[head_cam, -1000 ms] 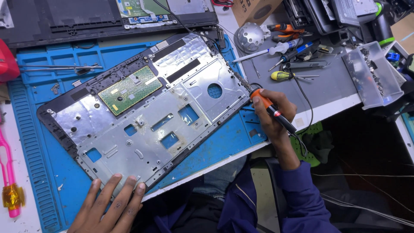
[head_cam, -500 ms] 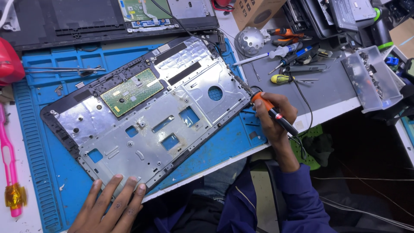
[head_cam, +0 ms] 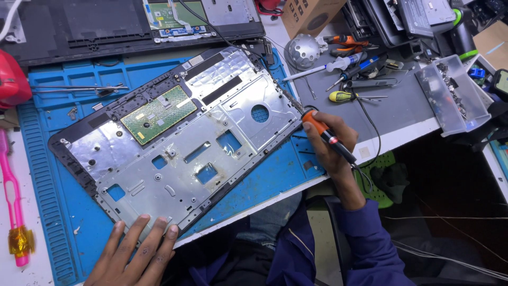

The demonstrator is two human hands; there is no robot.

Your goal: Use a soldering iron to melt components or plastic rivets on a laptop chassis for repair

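**Silver laptop panel worked at its right edge with an orange-handled iron**

Silver sheet metal, framed in black plastic, makes up the laptop palmrest panel (head_cam: 180, 143), which is laid face down and slantwise on a blue work mat (head_cam: 264, 185) spread over the desk (head_cam: 413, 116). A green circuit board (head_cam: 157, 114) is seen fixed in its upper left part.

The orange-handled soldering iron (head_cam: 327, 136) is clenched in the right hand (head_cam: 330, 143), held like a pen, with its metal tip laid against the panel's right edge. Its cord is trailed down past the wrist.

The left hand (head_cam: 138, 251) is pressed flat on the panel's near edge, fingers spread; its grip is released, nothing being held.

Beyond the panel, a dark laptop base (head_cam: 127, 26) is set along the far side of the mat. To the right, a yellow-handled screwdriver (head_cam: 344, 96), other hand tools and a clear plastic parts tray (head_cam: 452, 92) are scattered on the grey surface. A pink tool (head_cam: 13, 190) is laid at the left margin.
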